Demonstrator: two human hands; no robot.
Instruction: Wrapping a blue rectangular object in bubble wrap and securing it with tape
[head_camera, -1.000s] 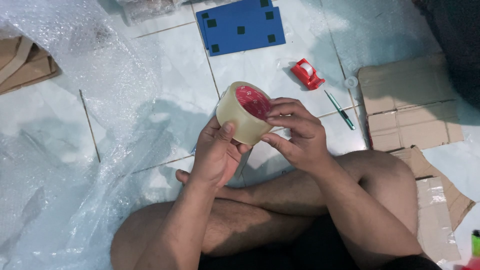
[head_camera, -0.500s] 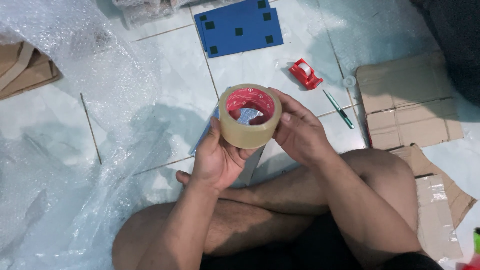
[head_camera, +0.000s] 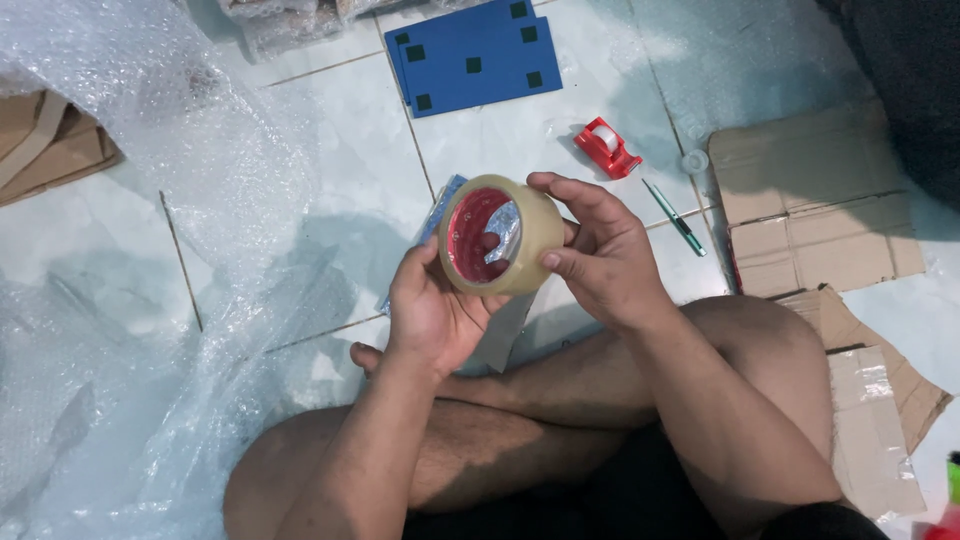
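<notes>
We sit cross-legged on a pale tiled floor (head_camera: 330, 170) and hold a roll of clear packing tape (head_camera: 497, 235) up in front of us, above our knees. Our left hand (head_camera: 432, 310) cups the roll from below and behind, its fingers closed around the lower rim, one fingertip showing inside the red core. Our right hand (head_camera: 600, 255) grips the roll from the right side, thumb over the top edge and fingers pressed against the outer band of tape. The roll is tilted so its open red core faces toward our left, and a shiny bit of tape shows inside the hole.

Under the roll, on the floor, lies a flat blue packet (head_camera: 437, 215), mostly hidden by our hands. Farther away sits a blue board with small dark squares (head_camera: 470, 55). To the right of the roll a small red tape dispenser (head_camera: 606, 147) rests on the tiles, and just beside it a green pen (head_camera: 673, 217) lies at a slant. Flattened brown cardboard (head_camera: 815, 200) spreads along the right side, touching our right knee. A large sheet of bubble wrap (head_camera: 130, 200) covers the left part of the floor, with a brown cardboard box (head_camera: 45, 145) at its far left edge
</notes>
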